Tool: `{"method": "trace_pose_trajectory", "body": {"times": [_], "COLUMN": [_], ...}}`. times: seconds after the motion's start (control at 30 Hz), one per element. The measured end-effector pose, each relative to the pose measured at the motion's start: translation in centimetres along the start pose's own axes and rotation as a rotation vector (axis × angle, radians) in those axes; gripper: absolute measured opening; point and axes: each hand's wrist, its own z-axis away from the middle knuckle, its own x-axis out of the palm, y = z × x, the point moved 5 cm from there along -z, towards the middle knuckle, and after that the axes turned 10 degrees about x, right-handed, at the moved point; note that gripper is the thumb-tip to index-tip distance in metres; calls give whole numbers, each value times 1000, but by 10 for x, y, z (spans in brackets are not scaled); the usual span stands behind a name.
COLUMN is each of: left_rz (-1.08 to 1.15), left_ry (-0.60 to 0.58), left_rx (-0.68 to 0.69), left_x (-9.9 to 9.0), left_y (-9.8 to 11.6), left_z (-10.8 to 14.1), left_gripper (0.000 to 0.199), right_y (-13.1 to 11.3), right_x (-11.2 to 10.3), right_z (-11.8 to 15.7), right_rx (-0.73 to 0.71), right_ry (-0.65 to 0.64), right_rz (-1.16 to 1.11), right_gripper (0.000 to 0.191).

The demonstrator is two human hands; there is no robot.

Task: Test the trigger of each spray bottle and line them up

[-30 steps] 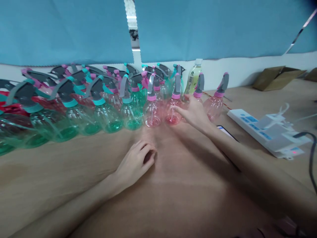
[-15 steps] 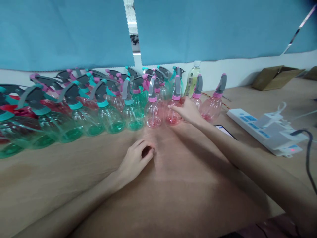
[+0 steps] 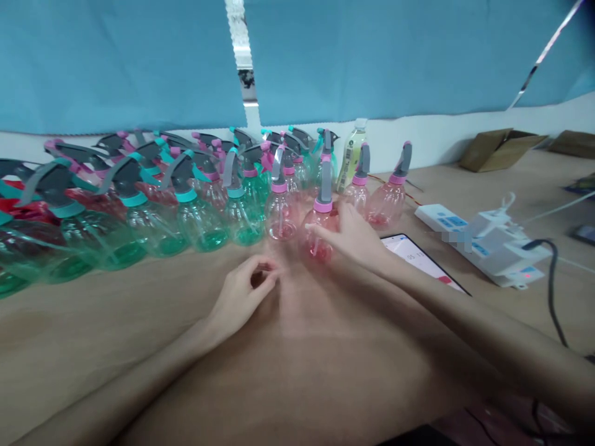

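My right hand (image 3: 356, 238) is wrapped round a clear pink spray bottle (image 3: 318, 232) with a pink collar and a grey trigger head. The bottle stands upright, a little in front of its row. Resting on the table short of the bottles, my left hand (image 3: 244, 291) has its fingers curled towards the thumb, with nothing seen in it. Closest ahead of that hand are another pink spray bottle (image 3: 281, 217) and a green spray bottle (image 3: 245, 220). Two more pink bottles, one of them the rightmost spray bottle (image 3: 387, 201), stand behind my right hand.
Several green and pink spray bottles fill the left and back of the table (image 3: 223, 384). A labelled drink bottle (image 3: 352, 155) stands behind. To the right are a phone (image 3: 423, 260), a white power strip (image 3: 458, 226) with plugs and a black cable, and a cardboard box (image 3: 499, 150).
My right hand has drawn the pink spray bottle towards me, out of the row. My left hand keeps its curled pose. The view has shifted slightly, showing more of the phone.
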Motion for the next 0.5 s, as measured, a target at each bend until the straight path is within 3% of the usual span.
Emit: {"method": "trace_pose_trajectory", "body": {"times": [0.17, 0.27, 0.37, 0.5], "left_rz": [218, 268, 291, 293], "left_ry": [124, 136, 120, 92], "left_rx": [-19, 18, 54, 134], "left_x": [-18, -29, -37, -43], "left_y": [-5, 3, 18, 43], "left_z": [-7, -12, -15, -13], "left_gripper": [28, 41, 55, 60], "right_y": [-19, -32, -42, -55], "right_x": [3, 7, 15, 28], "right_z": [29, 42, 52, 67], "right_rx": [7, -5, -33, -89], "right_ry": [-99, -121, -172, -343], "right_rz": [94, 68, -51, -297], "right_gripper": [64, 63, 61, 62]}}
